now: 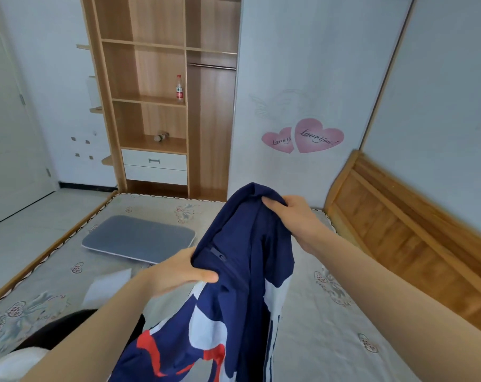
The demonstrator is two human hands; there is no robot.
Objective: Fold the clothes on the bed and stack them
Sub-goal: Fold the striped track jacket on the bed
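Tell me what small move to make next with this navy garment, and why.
Probably spread it flat on the mattress. The navy garment hangs bunched in the air, gripped by the left hand and the right hand, so it cannot be folded neatly yet.

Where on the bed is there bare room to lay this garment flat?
Bare mattress lies right of the navy garment, toward the wooden bed frame. The left is crowded: grey pad, white piece, dark cloth.
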